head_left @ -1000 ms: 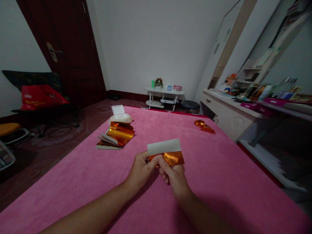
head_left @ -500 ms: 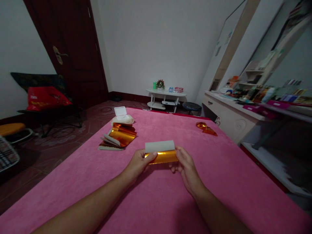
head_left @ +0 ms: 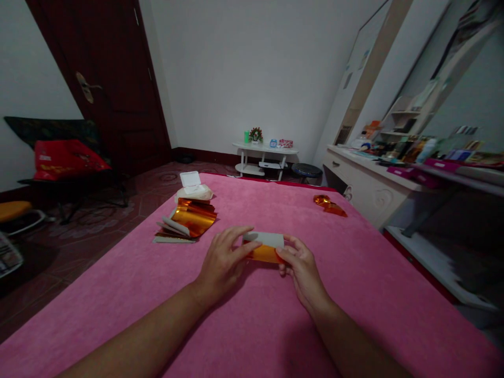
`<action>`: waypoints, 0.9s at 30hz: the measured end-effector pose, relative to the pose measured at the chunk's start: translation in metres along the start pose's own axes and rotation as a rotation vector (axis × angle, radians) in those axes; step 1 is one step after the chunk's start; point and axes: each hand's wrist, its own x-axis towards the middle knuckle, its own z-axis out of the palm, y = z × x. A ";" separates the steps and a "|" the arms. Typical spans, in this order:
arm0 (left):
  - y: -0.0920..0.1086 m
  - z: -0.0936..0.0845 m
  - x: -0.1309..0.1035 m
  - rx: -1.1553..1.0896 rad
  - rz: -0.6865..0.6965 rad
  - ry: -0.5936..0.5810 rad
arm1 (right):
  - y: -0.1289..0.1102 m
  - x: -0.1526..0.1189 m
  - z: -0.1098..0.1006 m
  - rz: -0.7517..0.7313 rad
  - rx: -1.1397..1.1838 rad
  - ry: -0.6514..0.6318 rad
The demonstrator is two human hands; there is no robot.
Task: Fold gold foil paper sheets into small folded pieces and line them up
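Between my hands is a sheet of shiny gold foil paper (head_left: 264, 254) with a pale grey back, folded or curled so that the grey side shows along its far edge. My left hand (head_left: 226, 254) grips its left end, thumb on the gold face and fingers over the far edge. At the right end my right hand (head_left: 300, 261) pinches the sheet, thumb on top and fingers partly hidden beneath. A stack of similar gold foil sheets (head_left: 195, 218), some curled to their grey backs, lies to the left on the pink cloth (head_left: 252, 325).
A white-lidded wipes pack (head_left: 192, 188) stands behind the stack, its lid raised. Crumpled orange-gold foil (head_left: 331, 206) lies at the far right of the cloth. Beyond are a small white table (head_left: 265, 149), a round stool (head_left: 306, 171) and a cluttered dresser (head_left: 370, 173).
My left hand has shifted its fingers up over the sheet's far edge. My right thumb has come onto the gold face. The view has shifted slightly.
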 end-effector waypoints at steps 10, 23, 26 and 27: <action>0.000 0.012 0.004 -0.934 -0.807 0.132 | -0.001 -0.001 0.001 -0.039 0.051 -0.034; 0.005 0.007 0.006 -1.023 -0.880 0.019 | -0.004 0.000 -0.001 -0.121 -0.049 -0.081; 0.008 0.005 0.007 -1.039 -0.856 0.031 | -0.002 0.001 -0.001 -0.175 -0.087 -0.090; 0.008 0.005 0.007 -1.026 -0.844 0.040 | -0.001 0.001 -0.001 -0.191 -0.100 -0.089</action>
